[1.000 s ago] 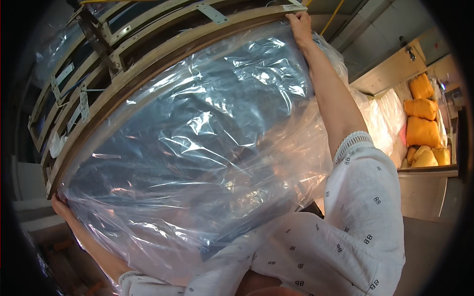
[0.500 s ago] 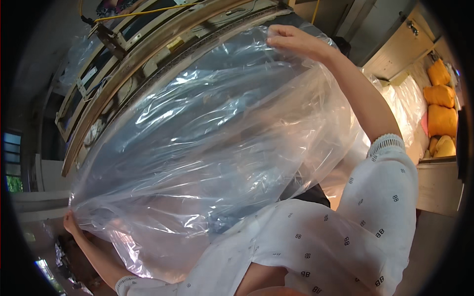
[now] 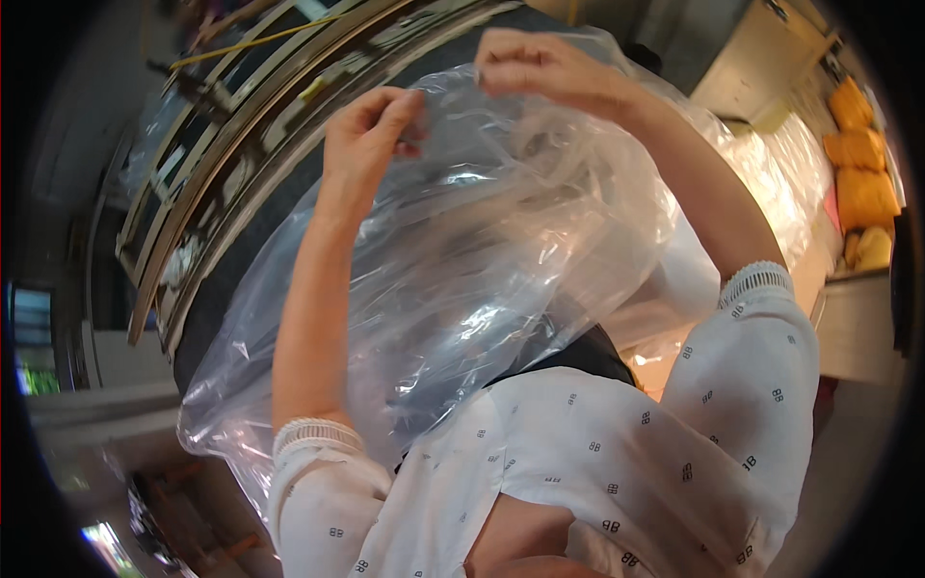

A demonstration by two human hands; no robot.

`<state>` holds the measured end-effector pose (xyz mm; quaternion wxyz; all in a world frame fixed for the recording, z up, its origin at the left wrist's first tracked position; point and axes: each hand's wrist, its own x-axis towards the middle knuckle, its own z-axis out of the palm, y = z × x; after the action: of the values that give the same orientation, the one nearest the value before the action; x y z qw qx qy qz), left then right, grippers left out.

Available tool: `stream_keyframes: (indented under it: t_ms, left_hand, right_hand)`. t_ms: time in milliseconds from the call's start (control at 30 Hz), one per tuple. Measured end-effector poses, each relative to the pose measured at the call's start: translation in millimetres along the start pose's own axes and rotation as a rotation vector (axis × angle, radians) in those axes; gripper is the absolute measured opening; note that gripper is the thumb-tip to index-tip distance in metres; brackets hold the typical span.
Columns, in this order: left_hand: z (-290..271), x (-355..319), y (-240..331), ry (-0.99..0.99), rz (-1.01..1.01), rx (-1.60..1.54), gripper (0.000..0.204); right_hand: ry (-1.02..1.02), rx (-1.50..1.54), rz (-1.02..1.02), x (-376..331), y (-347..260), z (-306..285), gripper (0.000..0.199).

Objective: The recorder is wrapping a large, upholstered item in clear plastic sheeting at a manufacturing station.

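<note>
A large sheet of clear plastic film (image 3: 443, 260) lies loosely crumpled in front of me, draped over the dark work surface and reaching toward my body. At the far edge of the film, my right hand (image 3: 544, 72) is closed on it with bent fingers. My left hand (image 3: 371, 135) is a short way to the left of the right one, above the film's far edge. Its fingers are half curled, apart and slightly blurred, and I see nothing held in them. The film's left corner (image 3: 202, 424) hangs free past my left forearm.
A long machine frame with wooden rails (image 3: 222, 164) runs along the far left, with a yellow cord (image 3: 260, 43) above it. Stacked orange bundles (image 3: 862, 197) sit at the right by a pale cabinet (image 3: 858, 328). More clear plastic (image 3: 785, 183) lies beside them.
My left hand has let go of the film's lower left corner and moved up and right, close to the right hand. The film has slackened. My right hand has shifted slightly left.
</note>
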<state>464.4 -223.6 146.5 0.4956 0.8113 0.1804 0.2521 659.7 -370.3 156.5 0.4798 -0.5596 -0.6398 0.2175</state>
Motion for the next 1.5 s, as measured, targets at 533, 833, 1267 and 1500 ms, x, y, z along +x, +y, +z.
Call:
stream_keyframes:
  t_ms: [533, 833, 1267, 1500]
  left_hand:
    - [-249.6, -352.2, -18.0, 0.980, -0.508, 0.777, 0.029]
    - [-465.2, -471.2, -83.9, 1.107, -0.214, 1.066, 0.034]
    - [-416.9, -307.5, -228.5, 0.756, -0.506, 1.183, 0.029]
    - [-435.0, -305.5, -259.5, 0.910, -0.521, 1.056, 0.032]
  right_hand:
    - [0.174, -1.015, 0.023, -93.1, 102.0, 17.1, 0.010]
    - [-0.232, -0.558, 0.379, -199.2, 118.6, 13.8, 0.017]
    - [-0.844, -1.317, 1.133, -360.4, 170.0, -89.1, 0.016]
    - [1.042, -0.506, 0.045, -84.7, 66.6, -238.6, 0.024]
